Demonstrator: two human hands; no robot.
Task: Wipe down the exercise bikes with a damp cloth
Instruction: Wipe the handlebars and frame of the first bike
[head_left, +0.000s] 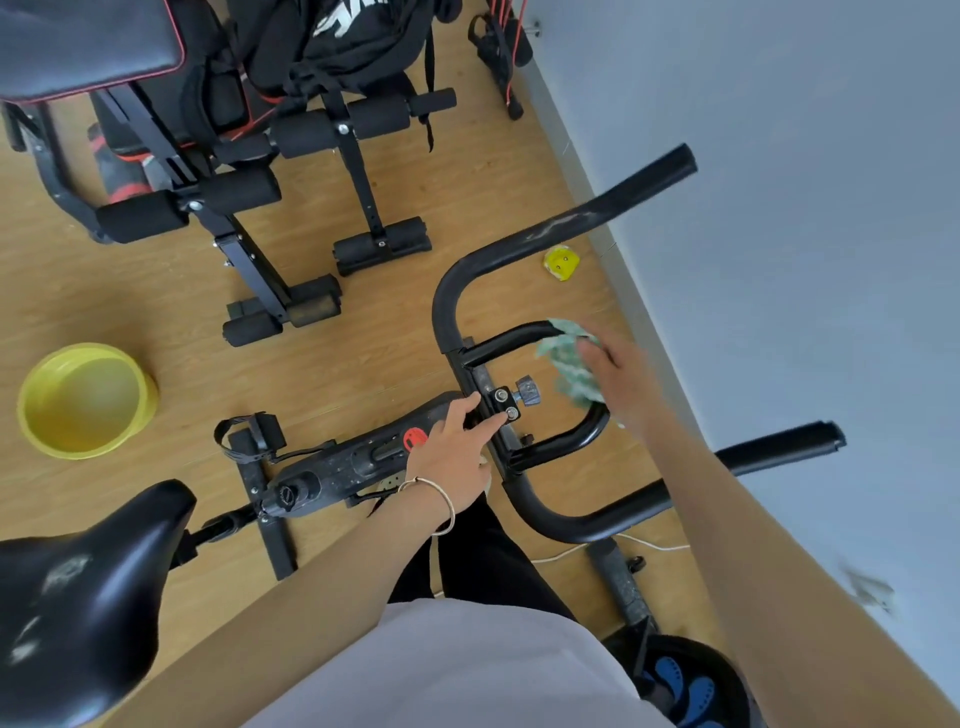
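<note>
View from above, looking down at a black exercise bike (363, 457) on a wooden floor beside a pale wall. The right hand (621, 376), blurred with motion, lies over a green cloth (566, 364) on the far bend of the inner handlebar loop (511, 338). The blur hides whether its fingers curl round the cloth or press it flat. The left hand (457, 452), a bangle at the wrist, rests on the handlebar clamp (501, 405) with straight fingers (493, 423); it holds nothing and seems to steady the bars.

The step in hand looks like wiping the inner loop. The outer handlebar (452, 291) shows pale smears near its upper grip, and the saddle (93, 571) at lower left is dusty too, so much appears left to do. The next move likely calls for drawing the cloth along the loop towards the clamp, wrapped close to the tube. A yellow basin (85, 400) stands on the floor to the left, well apart
</note>
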